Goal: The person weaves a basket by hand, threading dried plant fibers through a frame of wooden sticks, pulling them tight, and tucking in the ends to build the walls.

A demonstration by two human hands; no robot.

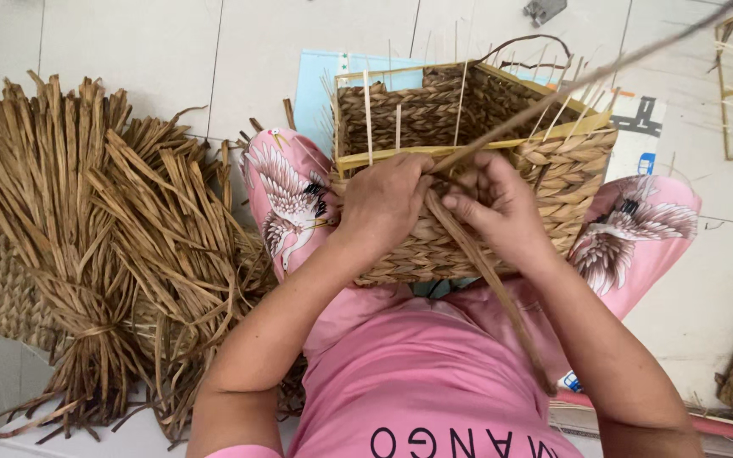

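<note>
Both the left hand [388, 199] and right hand [494, 203] pinched straw strands [477, 254] at the woven basket [570, 170]. A light blue flat sheet [316, 93] lay behind it.

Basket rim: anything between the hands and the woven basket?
Nothing visible. Both the left hand and right hand are already on the woven basket at its near rim, gripping dried straw strands there.
</note>
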